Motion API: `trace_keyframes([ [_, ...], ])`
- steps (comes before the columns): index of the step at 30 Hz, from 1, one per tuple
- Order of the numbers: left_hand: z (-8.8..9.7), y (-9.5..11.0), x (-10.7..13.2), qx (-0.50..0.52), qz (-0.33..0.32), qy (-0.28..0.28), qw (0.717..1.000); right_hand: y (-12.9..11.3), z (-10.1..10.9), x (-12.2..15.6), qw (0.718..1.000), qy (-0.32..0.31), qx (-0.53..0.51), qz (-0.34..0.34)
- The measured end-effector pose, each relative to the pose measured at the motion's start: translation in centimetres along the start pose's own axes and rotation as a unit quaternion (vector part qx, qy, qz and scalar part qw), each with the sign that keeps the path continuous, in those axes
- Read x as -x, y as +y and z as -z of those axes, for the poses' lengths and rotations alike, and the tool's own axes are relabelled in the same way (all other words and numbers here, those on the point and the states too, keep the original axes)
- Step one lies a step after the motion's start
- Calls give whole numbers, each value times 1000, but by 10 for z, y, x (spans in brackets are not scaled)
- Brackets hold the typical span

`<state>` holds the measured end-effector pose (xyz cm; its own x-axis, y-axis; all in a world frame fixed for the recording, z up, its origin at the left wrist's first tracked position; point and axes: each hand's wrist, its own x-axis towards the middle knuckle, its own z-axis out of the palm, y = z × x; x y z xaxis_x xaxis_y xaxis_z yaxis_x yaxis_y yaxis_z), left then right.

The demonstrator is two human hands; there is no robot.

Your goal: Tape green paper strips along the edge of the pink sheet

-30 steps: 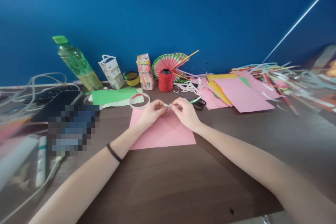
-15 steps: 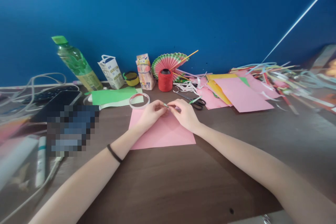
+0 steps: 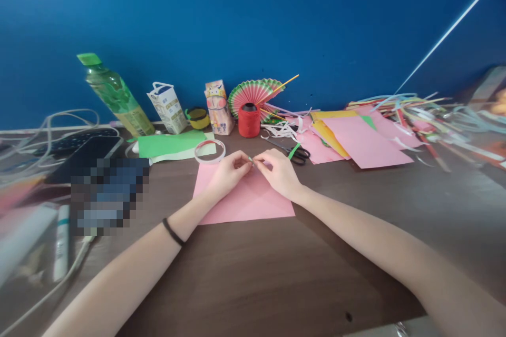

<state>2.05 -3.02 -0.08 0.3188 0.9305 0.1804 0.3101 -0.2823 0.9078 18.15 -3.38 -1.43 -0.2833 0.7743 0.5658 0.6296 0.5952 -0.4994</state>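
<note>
My left hand [image 3: 231, 171] and my right hand [image 3: 279, 171] meet fingertip to fingertip above a pink sheet of paper [image 3: 245, 205]. Both are closed in a pinch on a narrow green paper strip [image 3: 293, 151]. One end of the strip sticks out past the back of my right hand, over the scissors; a tiny green and white bit shows between the fingertips. Most of the strip is hidden by the fingers. Close beside my left hand, at the sheet's top left edge, lies a roll of tape [image 3: 210, 160]. Black-handled scissors [image 3: 299, 155] rest just beyond my right hand.
At the back stand a green bottle [image 3: 116, 95], a milk carton [image 3: 168, 110], a decorated box [image 3: 219, 110], red thread spool [image 3: 249, 122] and paper fan [image 3: 253, 92]. Green paper [image 3: 172, 145] lies left, pink sheets [image 3: 363, 142] and paper strips right. A phone [image 3: 87, 158] and cables occupy the left.
The strip's free end beside my right hand has turned and now shows a broader green face. My fingertips have shifted very slightly; both arms stay almost in place.
</note>
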Motion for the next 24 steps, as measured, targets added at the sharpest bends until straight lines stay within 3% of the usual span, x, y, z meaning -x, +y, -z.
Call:
trace_keyframes([
  [24,0,2,0,-16,3,-5,1000,-2,-1,-1,1000,1,10,15],
])
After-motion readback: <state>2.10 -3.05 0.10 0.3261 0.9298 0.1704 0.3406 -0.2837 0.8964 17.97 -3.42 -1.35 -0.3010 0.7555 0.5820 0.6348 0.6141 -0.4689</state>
